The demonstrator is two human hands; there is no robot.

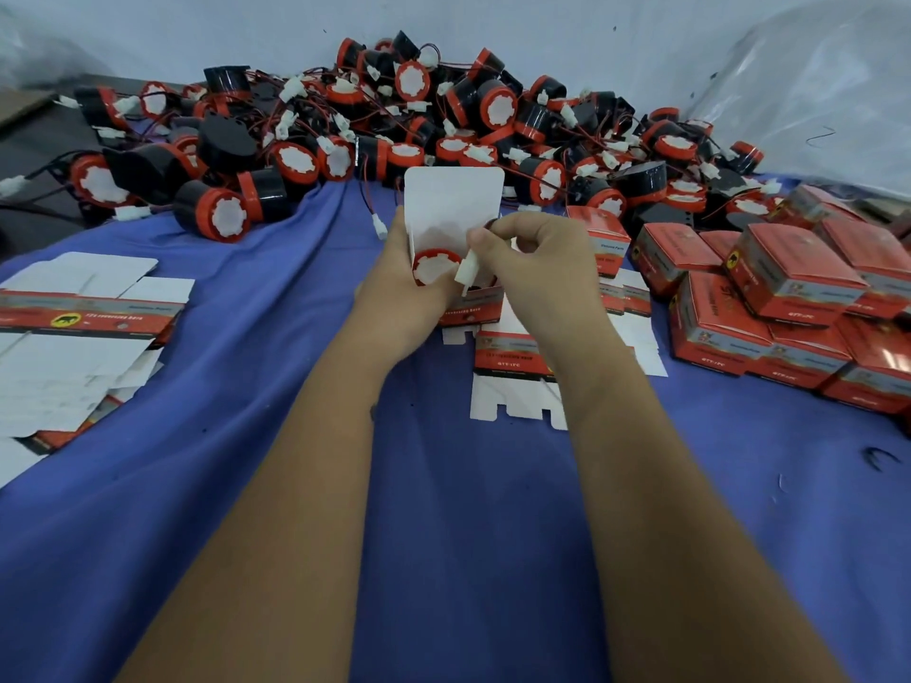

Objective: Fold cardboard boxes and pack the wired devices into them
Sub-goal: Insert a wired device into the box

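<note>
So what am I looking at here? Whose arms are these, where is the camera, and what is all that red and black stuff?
No machine here: these are a person's bare arms, filmed by a camera worn on the head, looking forward and down. The left hand holds an open cardboard box, lid flap up, with a red-and-black wired device inside. The right hand pinches the device's white plug, apparently tucking it in. On the blue cloth: a pile of loose devices behind, flat unfolded boxes on the left, finished red boxes stacked on the right.
</note>
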